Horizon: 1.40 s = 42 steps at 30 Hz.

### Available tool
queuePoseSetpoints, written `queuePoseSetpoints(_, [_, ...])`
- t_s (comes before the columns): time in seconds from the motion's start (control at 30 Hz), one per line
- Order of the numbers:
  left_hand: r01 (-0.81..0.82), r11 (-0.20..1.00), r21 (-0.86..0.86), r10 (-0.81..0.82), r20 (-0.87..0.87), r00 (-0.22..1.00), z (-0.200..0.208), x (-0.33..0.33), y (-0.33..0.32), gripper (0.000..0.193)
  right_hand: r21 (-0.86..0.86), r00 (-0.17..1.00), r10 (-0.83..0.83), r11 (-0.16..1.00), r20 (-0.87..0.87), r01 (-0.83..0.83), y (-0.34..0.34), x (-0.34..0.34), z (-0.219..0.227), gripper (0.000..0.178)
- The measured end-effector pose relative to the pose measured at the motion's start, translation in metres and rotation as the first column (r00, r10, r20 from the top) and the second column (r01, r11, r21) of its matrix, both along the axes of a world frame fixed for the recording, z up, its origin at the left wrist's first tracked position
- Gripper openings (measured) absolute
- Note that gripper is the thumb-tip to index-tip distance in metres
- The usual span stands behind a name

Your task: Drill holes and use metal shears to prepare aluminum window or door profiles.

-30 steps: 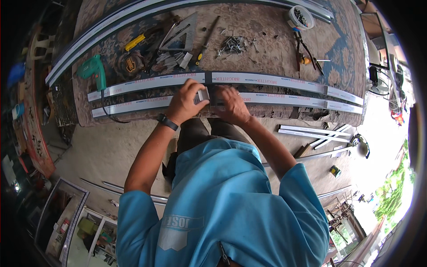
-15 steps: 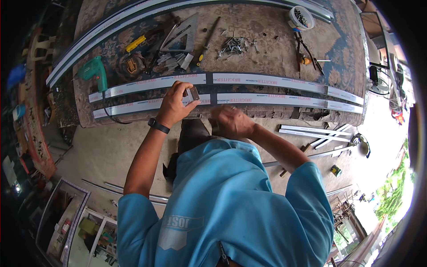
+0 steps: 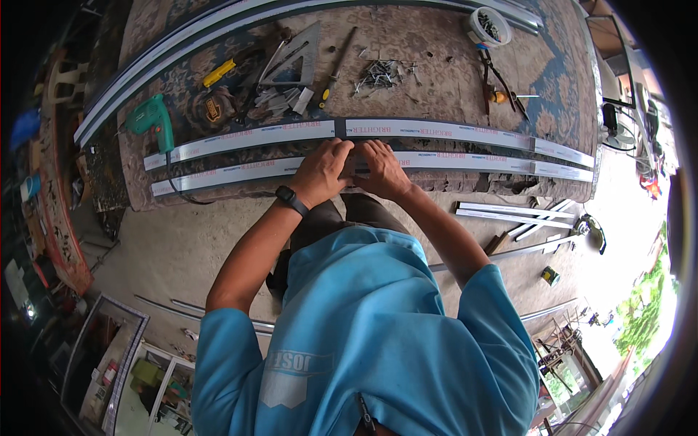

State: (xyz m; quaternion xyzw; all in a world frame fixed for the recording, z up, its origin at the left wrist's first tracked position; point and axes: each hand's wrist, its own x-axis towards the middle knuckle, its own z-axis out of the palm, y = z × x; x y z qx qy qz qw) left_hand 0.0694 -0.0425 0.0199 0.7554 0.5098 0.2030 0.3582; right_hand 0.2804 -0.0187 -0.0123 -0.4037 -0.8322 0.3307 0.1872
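My left hand (image 3: 320, 173) and my right hand (image 3: 383, 171) meet at the dark gap in the nearer of two long film-covered metal bars (image 3: 451, 160). Between their fingertips is a small flat metal piece (image 3: 354, 158), mostly covered by the fingers. Both hands are closed, thumbs toward me, pressing it from either side against the bar. Just beyond lies the second bar (image 3: 451, 132), parallel to the first, with a matching dark gap. Whether the piece sits inside the bar or on top of it is hidden by my fingers.
A green power drill (image 3: 153, 120) lies left, its cord crossing the bars. Beyond are a tape measure (image 3: 213, 109), a set square (image 3: 298, 62), a screwdriver (image 3: 338, 69), a rivet pile (image 3: 385, 76), pliers (image 3: 494, 80) and a white tub (image 3: 489, 27). More bars lie along the table's far side.
My left hand has moved right and down to the bar's gap with the small metal piece. My right hand has come up from the table's near edge to meet it.
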Motion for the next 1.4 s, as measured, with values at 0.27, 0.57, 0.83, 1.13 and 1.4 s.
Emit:
queuePoseSetpoints(0.27, [-0.081, 0.995, -0.054, 0.082, 0.034, 0.996, -0.002, -0.008, -0.007, 0.067, -0.057, 1.000, 0.009, 0.998, -0.011, -0.010, 0.000, 0.001, 0.001, 0.058])
queuePoseSetpoints(0.57, [-0.359, 0.930, -0.081, 0.365, 0.077, 0.928, -0.013, 0.019, -0.021, 0.035, -0.048, 0.999, 0.003, 0.999, -0.049, -0.005, 0.001, 0.001, -0.003, 0.059])
queuePoseSetpoints(0.83, [-0.505, 0.851, -0.145, 0.510, -0.001, 0.860, -0.016, 0.035, -0.016, 0.040, -0.066, 0.999, -0.029, 0.997, -0.025, 0.028, 0.000, -0.001, -0.002, 0.055])
queuePoseSetpoints(1.13, [-0.559, 0.808, -0.186, 0.561, -0.043, 0.827, -0.013, 0.044, -0.014, 0.041, -0.079, 0.999, -0.027, 0.997, -0.023, 0.025, -0.001, 0.001, -0.002, 0.053])
queuePoseSetpoints(1.4, [-0.540, 0.810, -0.231, 0.548, -0.030, 0.836, -0.022, 0.030, -0.023, 0.052, -0.090, 1.000, -0.027, 0.996, -0.005, 0.026, -0.001, 0.002, -0.005, 0.057])
